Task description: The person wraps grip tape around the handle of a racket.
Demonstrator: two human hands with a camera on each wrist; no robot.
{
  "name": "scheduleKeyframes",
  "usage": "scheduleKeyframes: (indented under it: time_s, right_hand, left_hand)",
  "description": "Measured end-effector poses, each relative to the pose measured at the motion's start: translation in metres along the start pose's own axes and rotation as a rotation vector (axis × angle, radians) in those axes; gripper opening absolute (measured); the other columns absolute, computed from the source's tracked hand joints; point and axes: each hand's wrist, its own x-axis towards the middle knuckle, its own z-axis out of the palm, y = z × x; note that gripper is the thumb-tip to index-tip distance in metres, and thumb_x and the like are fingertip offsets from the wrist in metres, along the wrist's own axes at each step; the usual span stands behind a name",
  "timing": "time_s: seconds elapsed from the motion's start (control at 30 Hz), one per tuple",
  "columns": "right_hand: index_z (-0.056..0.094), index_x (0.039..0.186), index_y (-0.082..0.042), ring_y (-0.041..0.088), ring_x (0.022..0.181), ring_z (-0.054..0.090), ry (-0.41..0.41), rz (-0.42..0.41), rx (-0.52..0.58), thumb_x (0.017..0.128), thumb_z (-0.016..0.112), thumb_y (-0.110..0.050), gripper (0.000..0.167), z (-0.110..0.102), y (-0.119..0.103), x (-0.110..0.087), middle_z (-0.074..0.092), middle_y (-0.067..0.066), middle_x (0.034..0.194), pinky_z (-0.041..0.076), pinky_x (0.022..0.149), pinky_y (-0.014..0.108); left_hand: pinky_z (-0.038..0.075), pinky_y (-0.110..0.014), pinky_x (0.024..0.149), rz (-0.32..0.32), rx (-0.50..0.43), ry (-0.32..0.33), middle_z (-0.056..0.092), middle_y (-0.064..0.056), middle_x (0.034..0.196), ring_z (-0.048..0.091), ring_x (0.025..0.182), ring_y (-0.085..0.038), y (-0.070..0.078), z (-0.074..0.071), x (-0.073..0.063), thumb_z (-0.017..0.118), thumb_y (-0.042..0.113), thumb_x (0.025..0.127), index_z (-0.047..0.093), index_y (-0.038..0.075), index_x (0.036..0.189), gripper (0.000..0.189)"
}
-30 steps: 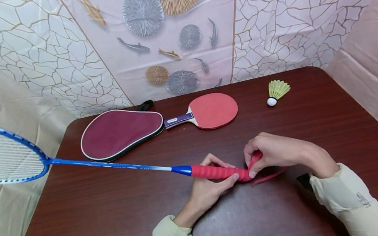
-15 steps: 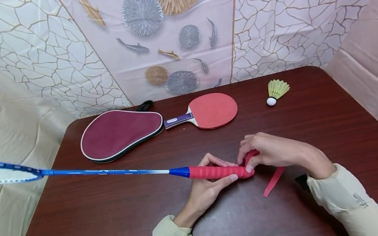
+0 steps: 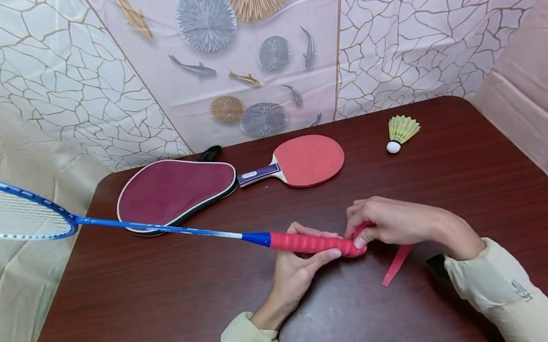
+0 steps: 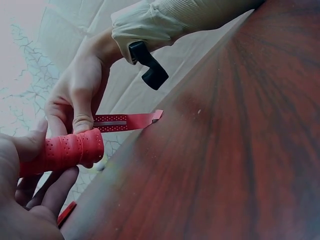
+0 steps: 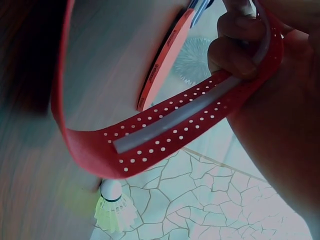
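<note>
My left hand (image 3: 293,273) grips the red handle of a blue badminton racket (image 3: 158,227), its thumb lying along the near side. The racket slants up to the left, and its head runs out of the head view. At the handle's butt end my right hand (image 3: 394,228) pinches a red perforated grip tape (image 5: 170,122) between thumb and fingers. Ridged turns of this tape cover the handle (image 4: 65,151). The tape's loose tail hangs below my right hand towards the table; a pale strip runs along its inner face in the right wrist view.
On the dark wooden table (image 3: 169,318) lie a maroon paddle case (image 3: 175,193), a red table tennis paddle (image 3: 309,160) at the back middle, and a yellow shuttlecock (image 3: 401,132) at the back right. A patterned cloth (image 3: 255,54) hangs behind the table.
The racket's head dipped and rolled, then rose again. My right hand stays at the butt end, and the tape's tail has swung out to the right and down.
</note>
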Motion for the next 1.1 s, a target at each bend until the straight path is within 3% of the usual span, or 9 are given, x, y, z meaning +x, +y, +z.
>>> scheduleKeyframes:
  time_s: [0.2, 0.4, 0.6, 0.73, 0.97, 1.1]
  right_hand:
    - [0.071, 0.092, -0.029, 0.006, 0.085, 0.055, -0.023, 0.026, -0.004, 0.085, 0.077, -0.013, 0.019, 0.0003, -0.0019, 0.0000, 0.060, -0.014, 0.087, 0.049, 0.074, 0.025]
    - [0.070, 0.093, -0.029, 0.007, 0.085, 0.056, -0.037, 0.067, 0.004, 0.084, 0.078, -0.014, 0.019, 0.0027, -0.0022, 0.0013, 0.061, -0.013, 0.090, 0.050, 0.076, 0.027]
    - [0.067, 0.090, -0.029, 0.008, 0.074, 0.057, -0.008, 0.125, 0.018, 0.081, 0.082, -0.018, 0.020, 0.0039, -0.0011, 0.0002, 0.060, -0.012, 0.088, 0.049, 0.068, 0.026]
    - [0.066, 0.087, -0.029, 0.009, 0.069, 0.055, -0.012, 0.159, 0.038, 0.080, 0.082, -0.021, 0.020, 0.0041, -0.0016, 0.0001, 0.059, -0.011, 0.085, 0.047, 0.061, 0.025]
    - [0.067, 0.086, -0.029, 0.010, 0.068, 0.054, -0.028, 0.176, 0.054, 0.081, 0.082, -0.021, 0.018, 0.0051, -0.0020, 0.0018, 0.060, -0.010, 0.085, 0.047, 0.059, 0.025]
    - [0.069, 0.089, -0.029, 0.008, 0.073, 0.056, -0.022, 0.133, 0.041, 0.081, 0.082, -0.021, 0.017, 0.0034, -0.0001, 0.0021, 0.061, -0.012, 0.086, 0.049, 0.065, 0.025]
  left_hand:
    - [0.056, -0.042, 0.083, -0.015, -0.011, 0.049, 0.072, -0.019, 0.100, 0.068, 0.096, -0.039, -0.0001, -0.0013, 0.0021, 0.081, -0.004, 0.076, 0.062, 0.002, 0.104, 0.034]
    - [0.056, -0.042, 0.083, -0.049, -0.053, 0.043, 0.070, -0.022, 0.102, 0.067, 0.098, -0.041, -0.0014, -0.0017, 0.0019, 0.080, -0.005, 0.076, 0.068, 0.001, 0.110, 0.036]
    - [0.054, -0.041, 0.087, -0.036, -0.104, -0.042, 0.063, -0.025, 0.122, 0.063, 0.106, -0.042, -0.0023, 0.0002, 0.0027, 0.068, -0.008, 0.087, 0.048, -0.002, 0.136, 0.053]
    - [0.054, -0.045, 0.084, -0.029, -0.190, -0.099, 0.053, -0.031, 0.132, 0.059, 0.109, -0.049, -0.0016, 0.0026, 0.0021, 0.060, -0.009, 0.092, 0.035, -0.006, 0.138, 0.052]
    - [0.055, -0.044, 0.084, 0.027, -0.038, -0.074, 0.066, -0.024, 0.113, 0.064, 0.103, -0.041, -0.0032, 0.0023, 0.0010, 0.070, -0.010, 0.084, 0.042, -0.005, 0.123, 0.048]
    - [0.055, -0.047, 0.083, 0.032, -0.028, -0.046, 0.068, -0.023, 0.108, 0.065, 0.100, -0.040, -0.0044, 0.0013, 0.0009, 0.071, -0.012, 0.083, 0.044, -0.001, 0.119, 0.046]
